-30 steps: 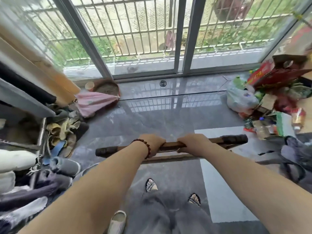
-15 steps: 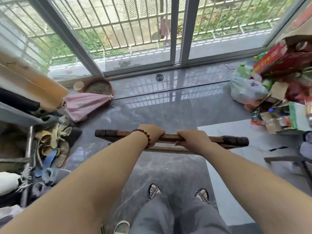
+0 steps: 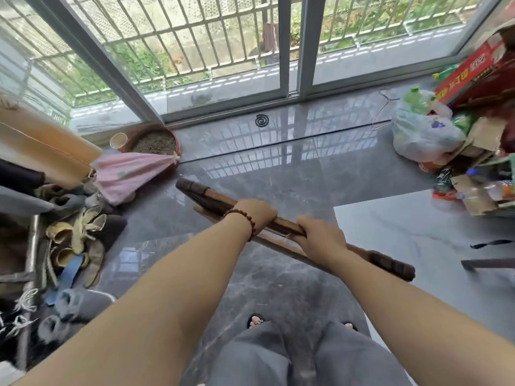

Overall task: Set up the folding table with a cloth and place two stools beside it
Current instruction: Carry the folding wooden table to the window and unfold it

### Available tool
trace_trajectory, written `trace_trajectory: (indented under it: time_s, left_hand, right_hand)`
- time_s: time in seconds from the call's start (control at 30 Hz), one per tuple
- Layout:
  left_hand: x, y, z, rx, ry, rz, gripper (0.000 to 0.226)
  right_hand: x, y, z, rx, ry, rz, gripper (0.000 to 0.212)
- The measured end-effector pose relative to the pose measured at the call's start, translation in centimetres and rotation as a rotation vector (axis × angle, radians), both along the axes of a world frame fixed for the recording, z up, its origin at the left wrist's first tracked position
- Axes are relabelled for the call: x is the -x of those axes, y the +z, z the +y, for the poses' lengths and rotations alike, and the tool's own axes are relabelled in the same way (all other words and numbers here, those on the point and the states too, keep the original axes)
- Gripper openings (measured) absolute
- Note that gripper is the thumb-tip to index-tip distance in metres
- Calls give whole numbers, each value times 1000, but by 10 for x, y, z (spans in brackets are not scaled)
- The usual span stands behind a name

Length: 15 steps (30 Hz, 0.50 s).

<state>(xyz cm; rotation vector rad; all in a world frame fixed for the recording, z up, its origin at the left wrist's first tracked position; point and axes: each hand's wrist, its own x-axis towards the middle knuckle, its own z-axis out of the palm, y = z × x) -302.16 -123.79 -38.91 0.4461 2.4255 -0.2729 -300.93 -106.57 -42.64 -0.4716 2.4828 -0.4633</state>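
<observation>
Head view shows you the folding table [image 3: 207,196] folded flat and seen edge-on. Both hands grip its upper edge near the middle. Your left hand [image 3: 257,215], with a bead bracelet [image 3: 248,221] at the wrist, curls round it just beside your right hand [image 3: 320,238].

Half a second ago that edge lay level across your view; now it runs on a slant. The left end points away toward the window corner and the right end sits nearer you. That reads as you turning the table to a new heading before opening it. The legs are not yet out, no cloth is on it, and no stool stands beside it. Whether its lower edge touches the ground is hidden.

Under it lies a glossy grey floor [image 3: 278,168] mirroring the bars of the sliding glass door [image 3: 289,51]. On your left are a pink fabric bundle [image 3: 131,174], a pot of soil [image 3: 154,140], a paper cup [image 3: 118,140] and a heap of shoes [image 3: 75,240]. On your right sit a plastic bag [image 3: 420,135] and a red carton [image 3: 471,71] among clutter. You cannot tell whether the dark bar [image 3: 487,264] at the right edge belongs to a stool.
</observation>
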Motion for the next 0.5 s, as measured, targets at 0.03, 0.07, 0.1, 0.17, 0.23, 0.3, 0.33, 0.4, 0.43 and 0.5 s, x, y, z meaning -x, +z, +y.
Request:
trace_trajectory:
  time_s: [0.03,0.07,0.1,0.17,0.23,0.3,0.33,0.4,0.43,0.5]
  left_hand:
    - [5,-7,0,-6,-2,3,24]
    - [11,-13,0,-14,-8,13,23]
    - [17,-19,1,-22,-22,31,23]
    - [28,-32,4,-27,-74,96,23]
    - [36,-45,8,-19,-130,174,23]
    - [47,-58,9,-15,-159,228,23]
    - [54,-62,9,-23,-151,248,24]
    - [67,-66,9,-53,-105,283,25]
    - [72,-67,9,-72,-71,301,26]
    - [73,-70,14,-164,75,346,31]
  right_hand:
    - [1,-5,-1,3,-21,5,24]
    - [3,-11,-2,5,-45,11,23]
    - [5,-16,-2,9,-75,15,23]
    - [9,-27,0,13,-152,14,23]
    - [14,-39,1,7,-227,10,22]
    - [22,-50,-2,-6,-276,12,23]
    - [27,-54,-4,-11,-294,17,23]
    - [41,-59,-9,-11,-328,31,23]
    - [47,-61,-10,-10,-345,35,24]
    - [57,-62,-8,-10,-373,28,26]
